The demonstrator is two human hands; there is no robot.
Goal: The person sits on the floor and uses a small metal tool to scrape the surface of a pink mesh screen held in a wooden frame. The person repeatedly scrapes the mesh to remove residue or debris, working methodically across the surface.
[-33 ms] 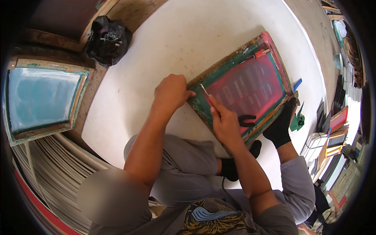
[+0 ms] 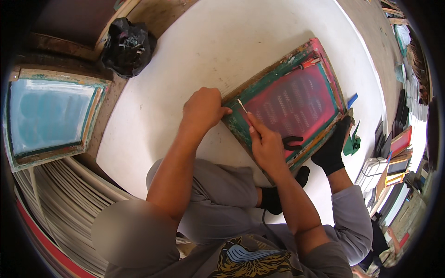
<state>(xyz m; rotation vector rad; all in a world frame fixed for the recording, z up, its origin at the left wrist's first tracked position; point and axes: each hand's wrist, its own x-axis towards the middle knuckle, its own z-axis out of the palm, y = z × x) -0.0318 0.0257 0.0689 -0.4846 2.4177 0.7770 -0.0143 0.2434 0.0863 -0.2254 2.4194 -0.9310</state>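
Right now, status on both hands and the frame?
Right hand gripping slim tool over frame. Left hand by frame's left corner, grip unclear. Frame on white surface. Black-handled tool on frame beside right hand.

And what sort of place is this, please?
Probably a screen-printing workshop: a pink-stained framed screen lies in front, a bluish framed screen is at the left, and what look like more frames are at the right.
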